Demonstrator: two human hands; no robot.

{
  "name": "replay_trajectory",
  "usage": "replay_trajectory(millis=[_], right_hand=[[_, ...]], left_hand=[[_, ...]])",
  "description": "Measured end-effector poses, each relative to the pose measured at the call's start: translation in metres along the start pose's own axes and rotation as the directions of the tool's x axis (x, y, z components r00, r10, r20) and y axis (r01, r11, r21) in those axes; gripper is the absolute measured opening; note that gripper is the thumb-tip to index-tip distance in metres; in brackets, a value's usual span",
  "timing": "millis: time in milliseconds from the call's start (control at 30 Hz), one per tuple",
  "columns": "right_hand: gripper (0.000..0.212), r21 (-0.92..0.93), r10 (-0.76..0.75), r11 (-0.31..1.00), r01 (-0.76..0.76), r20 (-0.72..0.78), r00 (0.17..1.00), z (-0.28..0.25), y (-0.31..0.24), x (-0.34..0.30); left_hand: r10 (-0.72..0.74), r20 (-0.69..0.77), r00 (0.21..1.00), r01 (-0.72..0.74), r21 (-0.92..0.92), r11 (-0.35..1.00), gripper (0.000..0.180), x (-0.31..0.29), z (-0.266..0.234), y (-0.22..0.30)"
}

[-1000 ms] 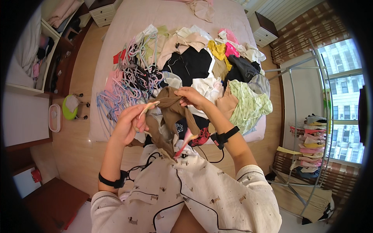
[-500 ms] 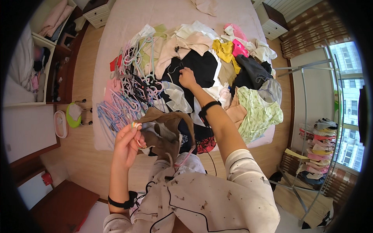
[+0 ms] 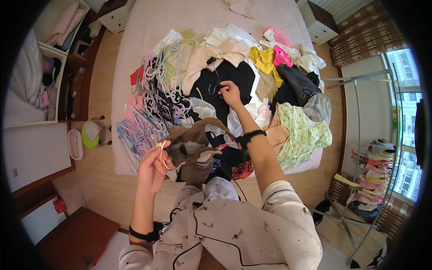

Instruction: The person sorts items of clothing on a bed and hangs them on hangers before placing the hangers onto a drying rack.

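My left hand (image 3: pixel 155 164) is closed on a pale narrow strip (image 3: pixel 162 155) with a coloured end; I cannot make out its kind. A crumpled brown garment (image 3: pixel 198 164) hangs right beside that hand, its top edge arching to the right. Over a black garment (image 3: pixel 234 74) on the bed, my right hand (image 3: pixel 231 93) has its fingers pinched together on what looks like a thin clip hanger (image 3: pixel 212 89). The hanger's grey hook and a dark clip show near my fingertips; the grip itself is partly hidden.
Many tangled pastel hangers (image 3: pixel 139 132) lie left on the bed (image 3: pixel 148 22). Clothes are heaped around, including a yellow garment (image 3: pixel 262 59) and a green patterned one (image 3: pixel 303 135). A metal drying rack (image 3: pixel 357 121) stands to the right, a green-rimmed basin (image 3: pixel 90 135) to the left.
The hook by my right hand has turned and shifted, with a thin rod now visible leading to the dark clip. The brown garment's folds have moved. The whole view has shifted slightly.
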State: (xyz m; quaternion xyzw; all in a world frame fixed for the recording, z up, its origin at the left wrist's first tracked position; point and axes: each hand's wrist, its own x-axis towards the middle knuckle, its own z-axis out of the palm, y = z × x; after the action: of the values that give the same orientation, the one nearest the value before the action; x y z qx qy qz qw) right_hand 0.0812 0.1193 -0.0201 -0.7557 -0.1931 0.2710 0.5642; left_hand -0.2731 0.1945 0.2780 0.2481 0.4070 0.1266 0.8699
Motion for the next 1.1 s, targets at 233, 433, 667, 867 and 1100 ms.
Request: replay_trajectory(millis=[233,433,667,867,1100], right_hand=[[0.040,0.331,0.185,0.913,-0.239,0.185,0.965,-0.101,-0.112,-0.110],[0.025,-0.072,0.013,0.997,-0.007,0.081,0.997,-0.138,-0.190,-0.230],[0.017,-0.485,-0.487,0.684,0.545,0.253,0.836,-0.101,-0.238,-0.345],[0.017,-0.493,-0.530,0.682,0.540,0.176,0.829,-0.072,-0.247,-0.374],[0.018,-0.472,-0.553,0.729,0.496,0.020,0.833,-0.058,-0.263,-0.397]], left_hand=[[0.068,0.083,0.994,-0.076,0.099,0.992,0.018,-0.004,-0.003,-0.007],[0.095,0.155,0.983,-0.113,0.109,0.988,0.013,-0.025,0.006,-0.002],[0.151,0.252,0.956,-0.226,0.301,0.926,0.016,-0.051,0.019,-0.008],[0.168,0.373,0.912,-0.362,0.543,0.758,0.015,-0.067,0.029,-0.028],[0.399,0.625,0.671,-0.741,0.577,0.344,0.009,-0.077,0.033,-0.040]])
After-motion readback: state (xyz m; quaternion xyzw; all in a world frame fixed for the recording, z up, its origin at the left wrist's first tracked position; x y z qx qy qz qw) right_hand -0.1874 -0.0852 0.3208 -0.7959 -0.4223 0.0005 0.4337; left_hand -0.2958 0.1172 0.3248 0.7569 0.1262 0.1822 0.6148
